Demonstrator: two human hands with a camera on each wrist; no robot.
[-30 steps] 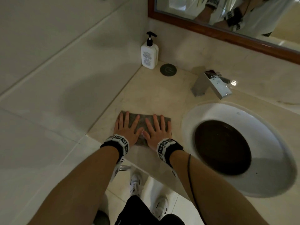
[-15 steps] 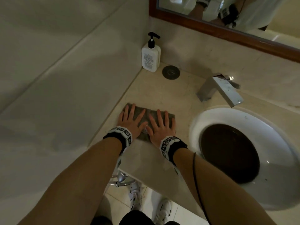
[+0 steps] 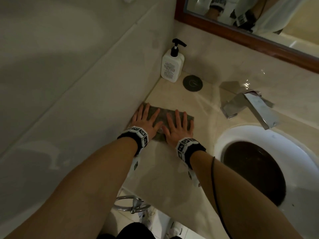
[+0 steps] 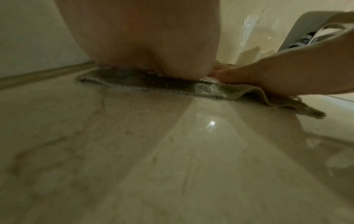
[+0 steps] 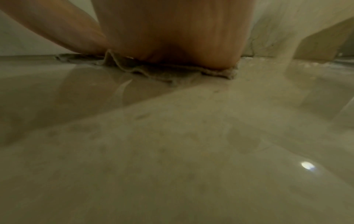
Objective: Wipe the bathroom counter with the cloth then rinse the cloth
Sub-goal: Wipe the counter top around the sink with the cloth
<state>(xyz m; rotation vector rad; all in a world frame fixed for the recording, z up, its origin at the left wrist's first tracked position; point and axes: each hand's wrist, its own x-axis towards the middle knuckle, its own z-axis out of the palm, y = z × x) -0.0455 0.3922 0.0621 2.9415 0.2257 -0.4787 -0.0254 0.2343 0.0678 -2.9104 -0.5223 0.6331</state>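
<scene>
A grey-green cloth [image 3: 163, 116] lies flat on the beige marble counter [image 3: 174, 169], close to the left wall. My left hand [image 3: 146, 120] presses on its left half with straight, spread fingers. My right hand [image 3: 177, 125] presses flat on its right half beside it. In the left wrist view the palm [image 4: 153, 45] sits on the cloth [image 4: 145, 81], and the right hand [image 4: 277, 75] lies to its right. In the right wrist view the palm [image 5: 172, 37] covers the cloth [image 5: 153, 72], whose near edge is rumpled.
A white pump bottle [image 3: 171, 65] stands in the back corner, beside a round dark disc [image 3: 192, 83]. A chrome faucet [image 3: 250, 109] overhangs the white basin [image 3: 296, 157] at right. A wood-framed mirror [image 3: 241, 33] hangs behind. A chrome ring [image 3: 131, 203] hangs below the counter's front edge.
Both hands have slid the cloth away from the counter's front edge, toward the back corner and the pump bottle. They stay flat on it.
</scene>
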